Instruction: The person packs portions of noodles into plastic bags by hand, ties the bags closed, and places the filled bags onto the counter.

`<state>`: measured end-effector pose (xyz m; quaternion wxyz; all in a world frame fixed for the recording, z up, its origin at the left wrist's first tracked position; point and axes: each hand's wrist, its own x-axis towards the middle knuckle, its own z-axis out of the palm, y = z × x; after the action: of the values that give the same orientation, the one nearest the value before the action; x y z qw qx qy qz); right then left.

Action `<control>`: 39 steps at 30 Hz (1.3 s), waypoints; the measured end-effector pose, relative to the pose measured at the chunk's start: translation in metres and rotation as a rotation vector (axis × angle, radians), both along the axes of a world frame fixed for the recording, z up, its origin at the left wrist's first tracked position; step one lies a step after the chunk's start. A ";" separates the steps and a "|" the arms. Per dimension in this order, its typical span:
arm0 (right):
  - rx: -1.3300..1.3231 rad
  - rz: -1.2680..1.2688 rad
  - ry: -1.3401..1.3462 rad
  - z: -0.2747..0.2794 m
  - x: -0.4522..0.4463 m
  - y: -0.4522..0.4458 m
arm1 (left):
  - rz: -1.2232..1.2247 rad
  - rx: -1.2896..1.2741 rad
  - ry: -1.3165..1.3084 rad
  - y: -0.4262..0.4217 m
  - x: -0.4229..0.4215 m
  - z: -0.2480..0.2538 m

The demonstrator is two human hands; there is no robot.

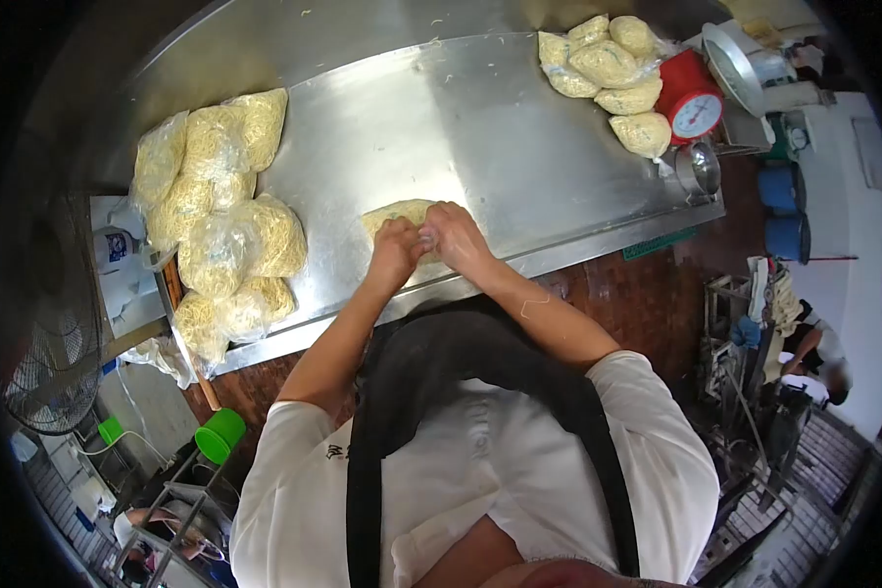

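A clear plastic bag of noodles (398,211) lies on the steel worktop (382,127) near its front edge, partly hidden by my hands. My left hand (398,251) is closed, its fingers pinching the gathered plastic of the bag. Close against it, my right hand (455,238) is closed on the same bunched plastic, fingertips meeting the left ones. A thin strand that looks like noodle sticks to my right forearm (537,312).
Several filled noodle bags (216,235) are heaped at the left. More noodle bags (608,64) stand at the back right beside a red dial scale (691,98) with a metal pan (733,69). A metal container (698,169) sits at the right edge. Two people are in the background.
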<state>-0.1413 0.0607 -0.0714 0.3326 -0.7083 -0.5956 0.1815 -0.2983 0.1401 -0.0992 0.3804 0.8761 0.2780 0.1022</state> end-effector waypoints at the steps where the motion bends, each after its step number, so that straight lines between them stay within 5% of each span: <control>1: -0.010 -0.017 0.042 0.002 0.004 0.004 | 0.038 0.031 -0.104 0.001 0.011 -0.006; 3: -0.026 -0.036 0.130 0.006 0.012 0.017 | 0.125 0.099 -0.309 0.009 0.046 -0.023; 5: 0.193 -0.118 0.141 0.038 0.054 0.027 | -0.118 0.230 -0.072 0.043 0.094 0.027; 6: 0.103 -0.281 0.229 0.055 0.081 0.033 | -0.122 0.007 -0.244 0.053 0.122 0.071; 7: 0.111 -0.365 -0.022 0.136 0.088 0.029 | -0.228 0.120 -0.319 0.061 0.150 0.100; 8: 0.112 -0.547 -0.158 0.182 0.095 0.031 | -0.072 -0.011 -0.569 0.058 0.182 0.124; 9: 0.366 -0.371 -0.063 0.170 0.150 0.028 | -0.113 -0.014 -0.478 0.060 0.188 0.186; 10: 0.453 -0.576 -0.106 0.213 0.147 0.034 | -0.147 -0.206 -0.520 0.060 0.182 0.228; 12: 0.588 -0.649 -0.126 0.243 0.140 0.031 | -0.062 0.013 -0.659 0.058 0.155 0.228; 15: 0.594 -0.547 -0.190 0.209 0.125 0.015 | 0.067 0.260 -0.528 0.072 0.068 0.199; 17: 0.259 -0.428 -0.155 0.165 0.102 0.005 | 0.340 0.393 -0.275 0.092 -0.018 0.147; 20: -0.082 -0.090 0.121 0.101 0.074 -0.009 | 0.639 0.631 0.529 0.120 -0.145 0.102; 21: -0.105 0.015 0.201 0.084 0.066 -0.009 | 0.654 0.638 0.601 0.133 -0.177 0.085; 24: -0.174 0.176 0.251 0.079 0.040 0.007 | 0.607 0.524 0.538 0.195 -0.259 0.051; 25: -0.166 0.188 0.269 0.078 0.033 0.017 | 0.679 0.565 0.320 0.214 -0.276 0.033; 28: -0.180 0.215 0.218 0.093 0.001 0.042 | 0.762 0.097 -0.294 0.194 -0.225 0.092; 33: 0.101 0.341 0.041 0.117 -0.067 0.062 | 0.655 -0.225 -0.360 0.095 -0.092 0.207; 36: 0.216 0.242 0.018 0.090 -0.078 0.069 | 0.371 -0.398 -0.388 0.087 -0.054 0.174; 38: -0.289 0.197 -0.074 0.070 -0.055 0.078 | 0.253 -0.505 -0.386 0.094 -0.031 0.152; 39: -0.120 0.056 0.107 -0.002 -0.048 0.077 | 0.167 -0.504 -0.390 0.099 -0.027 0.136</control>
<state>-0.1889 0.1375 -0.0730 0.3157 -0.6993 -0.5845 0.2638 -0.3251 0.2393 0.0365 0.6216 0.6924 0.2875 0.2271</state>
